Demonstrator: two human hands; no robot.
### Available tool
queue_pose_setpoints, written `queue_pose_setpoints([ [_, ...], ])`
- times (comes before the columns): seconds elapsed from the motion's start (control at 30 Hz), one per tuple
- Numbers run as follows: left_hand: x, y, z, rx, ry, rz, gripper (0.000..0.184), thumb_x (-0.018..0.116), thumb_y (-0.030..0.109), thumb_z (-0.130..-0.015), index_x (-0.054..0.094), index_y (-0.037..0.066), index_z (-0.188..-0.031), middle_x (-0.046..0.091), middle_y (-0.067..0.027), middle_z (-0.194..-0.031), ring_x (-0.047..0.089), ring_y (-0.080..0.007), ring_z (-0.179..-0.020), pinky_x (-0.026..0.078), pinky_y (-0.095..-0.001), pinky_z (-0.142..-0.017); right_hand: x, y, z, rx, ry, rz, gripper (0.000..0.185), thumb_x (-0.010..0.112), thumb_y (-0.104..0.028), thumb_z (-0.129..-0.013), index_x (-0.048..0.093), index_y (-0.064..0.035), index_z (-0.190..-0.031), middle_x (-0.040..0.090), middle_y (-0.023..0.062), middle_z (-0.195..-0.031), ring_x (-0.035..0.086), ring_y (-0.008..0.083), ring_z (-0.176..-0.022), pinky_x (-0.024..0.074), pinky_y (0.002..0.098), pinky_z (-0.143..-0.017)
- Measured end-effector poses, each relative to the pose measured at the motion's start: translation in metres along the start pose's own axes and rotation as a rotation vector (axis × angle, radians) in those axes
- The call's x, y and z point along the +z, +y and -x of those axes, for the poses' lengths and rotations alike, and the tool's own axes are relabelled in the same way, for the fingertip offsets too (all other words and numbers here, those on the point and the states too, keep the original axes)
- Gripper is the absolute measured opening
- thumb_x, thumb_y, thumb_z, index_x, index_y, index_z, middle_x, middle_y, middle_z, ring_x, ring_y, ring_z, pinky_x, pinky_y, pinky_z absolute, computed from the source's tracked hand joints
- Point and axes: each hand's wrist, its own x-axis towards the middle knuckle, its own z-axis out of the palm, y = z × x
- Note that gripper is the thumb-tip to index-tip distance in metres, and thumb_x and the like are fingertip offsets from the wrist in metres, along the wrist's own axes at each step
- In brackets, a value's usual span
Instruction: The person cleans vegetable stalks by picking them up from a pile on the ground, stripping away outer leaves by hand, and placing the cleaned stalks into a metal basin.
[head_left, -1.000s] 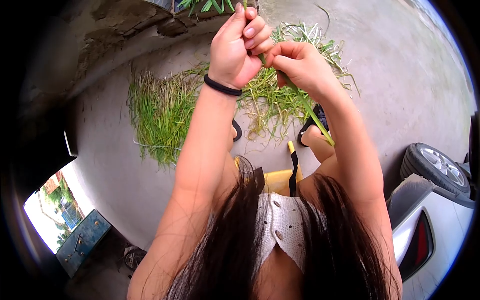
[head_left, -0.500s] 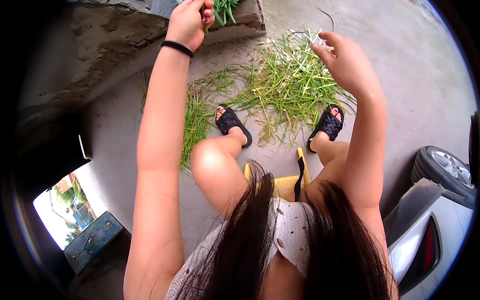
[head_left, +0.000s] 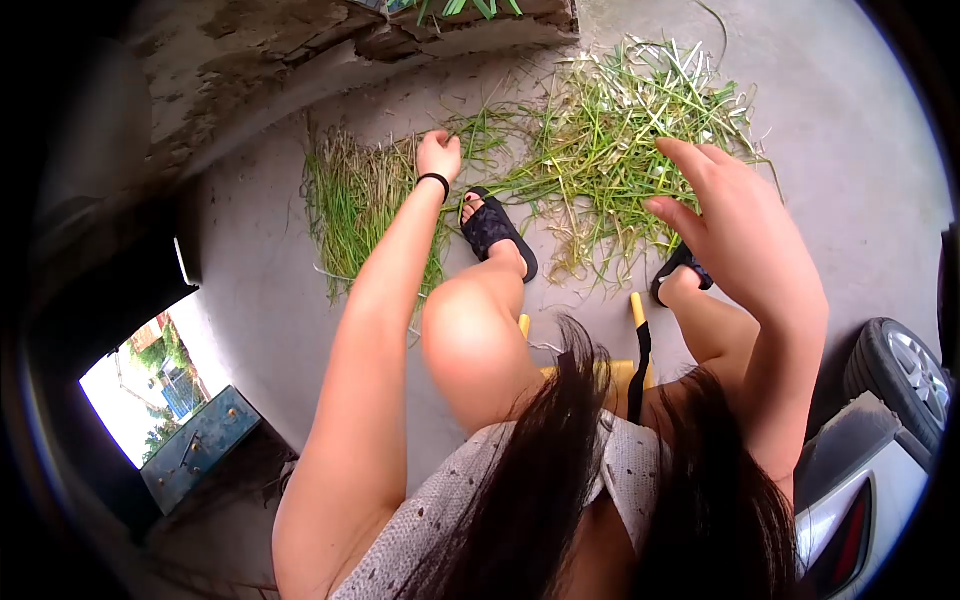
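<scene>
My left hand [head_left: 438,157] is low at the right edge of a flat layer of long, thin, grass-like green leaves [head_left: 350,205] on the floor. Its fingers are curled in, and whatever they may hold is hidden. Over the right side of a looser heap of green and pale leaves [head_left: 610,145], my right hand [head_left: 745,225] hangs in the air. Its thumb and fingers are apart, with nothing between them. More green leaves [head_left: 465,8] show at the top edge, on a rough ledge [head_left: 480,45].
My feet in black sandals [head_left: 495,228] stand close to the heap. Beneath me is a yellow stool frame [head_left: 640,310] with a black strap. At the right are a car wheel [head_left: 910,375] and a pale car part [head_left: 860,520]. A blue-green metal panel [head_left: 200,450] stands lower left.
My left hand has come down from the ledge to the leaves on the floor. The right hand has moved lower and nearer to me. The view has shifted, so less of the ledge's leaves shows.
</scene>
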Motion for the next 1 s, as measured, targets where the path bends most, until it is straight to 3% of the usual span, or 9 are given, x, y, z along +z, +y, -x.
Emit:
queue_pose_setpoints([
  [0.17, 0.056, -0.041, 0.001, -0.131, -0.498, -0.619, 0.054, 0.055, 0.043, -0.081, 0.044, 0.023, -0.129, 0.023, -0.0173, -0.142, 0.018, -0.0297, -0.133, 0.025, -0.0387, -0.107, 0.012, -0.014, -0.012, 0.065, -0.082, -0.019, 0.044, 0.063, -0.014, -0.076, 0.049, 0.0025, -0.114, 0.056, 0.0180, -0.093, 0.053, 0.0350, -0.086, 0.0425, 0.0392, -0.076],
  [0.27, 0.074, -0.046, -0.020, -0.228, -0.561, -0.562, 0.059, 0.054, 0.046, -0.082, 0.040, 0.019, -0.132, 0.017, -0.0128, -0.145, 0.023, -0.0294, -0.131, 0.026, -0.0425, -0.106, 0.018, -0.019, -0.020, 0.074, -0.136, 0.014, 0.044, 0.063, -0.014, -0.076, 0.048, 0.0021, -0.114, 0.056, 0.0179, -0.094, 0.053, 0.0348, -0.087, 0.0425, 0.0392, -0.076],
  [0.33, 0.076, -0.053, -0.027, -0.259, -0.628, -0.373, 0.064, 0.057, 0.043, -0.081, 0.041, 0.005, -0.130, 0.042, -0.0156, -0.131, 0.042, -0.0297, -0.119, 0.036, -0.0418, -0.099, 0.022, -0.020, -0.026, 0.080, -0.185, 0.012, 0.044, 0.063, -0.014, -0.076, 0.048, 0.0020, -0.114, 0.056, 0.0177, -0.094, 0.053, 0.0346, -0.088, 0.0427, 0.0392, -0.076],
  [0.4, 0.073, -0.051, -0.022, -0.264, -0.560, -0.256, 0.053, 0.061, 0.034, -0.081, 0.050, 0.001, -0.122, 0.059, -0.0134, -0.111, 0.056, -0.0257, -0.104, 0.045, -0.0374, -0.087, 0.027, -0.022, -0.030, 0.049, -0.148, 0.002, 0.039, 0.063, -0.013, -0.076, 0.050, 0.0028, -0.109, 0.056, 0.0176, -0.090, 0.053, 0.0344, -0.086, 0.0429, 0.0398, -0.075],
  [0.53, 0.067, -0.045, -0.010, -0.102, -0.360, 0.409, 0.026, 0.057, 0.009, -0.084, 0.058, -0.003, -0.107, 0.064, -0.0082, -0.094, 0.061, -0.0126, -0.085, 0.048, -0.0245, -0.072, 0.036, -0.024, -0.033, -0.038, -0.034, -0.020, 0.025, 0.060, -0.012, -0.078, 0.051, 0.0046, -0.093, 0.055, 0.0185, -0.080, 0.054, 0.0350, -0.080, 0.0432, 0.0415, -0.071],
  [0.67, -0.029, 0.065, 0.072, 0.162, -0.359, 0.679, 0.018, 0.057, 0.007, -0.084, 0.061, -0.004, -0.097, 0.065, -0.0080, -0.092, 0.063, -0.0131, -0.087, 0.048, -0.0244, -0.077, 0.045, -0.015, -0.037, 0.120, -0.094, -0.010, 0.027, 0.055, -0.019, -0.084, 0.055, 0.0024, -0.100, 0.058, 0.0194, -0.088, 0.055, 0.0356, -0.086, 0.0435, 0.0406, -0.076],
  [0.73, -0.063, 0.099, 0.108, 0.317, -0.438, 0.764, 0.016, 0.059, 0.006, -0.082, 0.063, -0.002, -0.096, 0.064, -0.0082, -0.091, 0.062, -0.0149, -0.086, 0.048, -0.0255, -0.077, 0.052, -0.005, -0.040, 0.180, -0.104, 0.009, 0.028, 0.049, -0.023, -0.088, 0.056, 0.0042, -0.091, 0.059, 0.0203, -0.085, 0.055, 0.0377, -0.082, 0.0438, 0.0417, -0.073],
  [0.87, -0.133, 0.162, 0.169, 0.858, -0.358, 0.409, 0.015, 0.063, 0.003, -0.076, 0.066, 0.004, -0.090, 0.064, -0.0093, -0.090, 0.060, -0.0203, -0.088, 0.047, -0.0303, -0.079, 0.050, 0.003, -0.052, 0.350, -0.266, -0.221, 0.045, 0.043, -0.037, -0.091, 0.057, 0.0056, -0.087, 0.061, 0.0194, -0.083, 0.060, 0.0311, -0.075, 0.0489, 0.0397, -0.068],
  [1.0, -0.160, 0.198, 0.207, 1.025, -0.402, 0.444, 0.015, 0.064, 0.000, -0.074, 0.064, 0.004, -0.089, 0.064, -0.0096, -0.091, 0.059, -0.0228, -0.094, 0.046, -0.0327, -0.082, 0.056, 0.001, -0.053, 0.562, -0.345, -0.940, 0.058, 0.040, -0.051, -0.090, 0.058, 0.0036, -0.089, 0.061, 0.0144, -0.082, 0.060, 0.0198, -0.076, 0.0529, 0.0375, -0.068],
])
